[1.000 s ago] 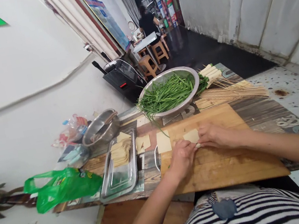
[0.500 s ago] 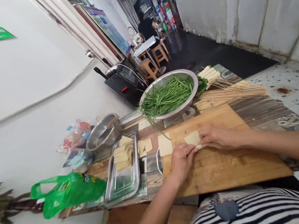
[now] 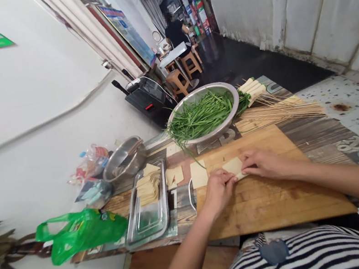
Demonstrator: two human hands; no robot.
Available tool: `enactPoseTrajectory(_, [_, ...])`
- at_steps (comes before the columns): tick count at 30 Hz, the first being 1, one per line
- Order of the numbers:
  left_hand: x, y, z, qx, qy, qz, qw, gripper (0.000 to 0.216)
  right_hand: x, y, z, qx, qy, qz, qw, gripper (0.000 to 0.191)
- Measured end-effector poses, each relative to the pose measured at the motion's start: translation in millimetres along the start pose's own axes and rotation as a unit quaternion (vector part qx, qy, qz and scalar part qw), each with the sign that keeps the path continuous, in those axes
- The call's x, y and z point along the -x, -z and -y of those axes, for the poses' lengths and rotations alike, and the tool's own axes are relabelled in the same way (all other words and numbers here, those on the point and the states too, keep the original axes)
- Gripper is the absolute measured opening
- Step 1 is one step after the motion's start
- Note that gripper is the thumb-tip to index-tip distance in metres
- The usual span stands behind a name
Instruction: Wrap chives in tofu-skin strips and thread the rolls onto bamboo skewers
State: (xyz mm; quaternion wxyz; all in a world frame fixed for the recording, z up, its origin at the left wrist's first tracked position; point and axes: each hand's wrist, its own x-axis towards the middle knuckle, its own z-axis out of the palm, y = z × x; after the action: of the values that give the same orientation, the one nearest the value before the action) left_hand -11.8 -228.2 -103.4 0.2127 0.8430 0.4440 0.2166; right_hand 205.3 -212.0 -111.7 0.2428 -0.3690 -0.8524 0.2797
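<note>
A pale tofu sheet (image 3: 232, 165) lies on the wooden cutting board (image 3: 268, 204), its near edge folded into a narrow roll. My left hand (image 3: 219, 188) pinches the left end of that edge between thumb and fingers. At the other end, my right hand (image 3: 262, 165) is closed on the roll in the same way. Another flat sheet (image 3: 199, 174) rests at the board's left edge, with a green chive tip over it. Whatever may be inside the roll is hidden.
Behind the board stands a metal basin (image 3: 234, 97) heaped with chives (image 3: 202, 114). Finished rolls (image 3: 253, 88) and bamboo skewers (image 3: 283, 114) lie to its right. Leftward are a metal tray (image 3: 147, 226) with stacked sheets (image 3: 149, 187), a steel bowl (image 3: 134, 163) and a green bag (image 3: 85, 232). A person (image 3: 176, 33) sits farther back.
My right hand's fingers have shifted slightly on the roll, and more of the sheet shows between my hands. My left hand stays at its end. The view has moved slightly.
</note>
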Motion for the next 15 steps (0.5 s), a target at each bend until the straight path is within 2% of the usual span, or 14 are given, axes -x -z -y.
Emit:
enactPoseTrajectory(4, [-4.2, 2.9, -2.5, -0.006, 0.004, 0.022, 1.000, 0.018, 7.5, -1.2, 11.1, 0.170, 0.118, -0.022, 0.978, 0.035])
enactPoseTrajectory(7, [-6.4, 4.2, -2.4, -0.003, 0.005, 0.030, 1.000, 0.019, 7.9, -0.1, 14.9, 0.237, 0.169, -0.009, 0.957, 0.036])
enactPoseTrajectory(11, [-0.1, -0.2, -3.1, -0.004, 0.017, 0.004, 1.000, 0.019, 0.3, 2.5, 13.3, 0.215, 0.152, 0.024, 0.964, 0.037])
enactPoseTrajectory(15, [16.3, -7.1, -10.3, -0.119, 0.008, -0.066, 0.991, 0.017, -11.3, -0.7, 5.9, 0.173, 0.122, 0.062, 0.975, 0.039])
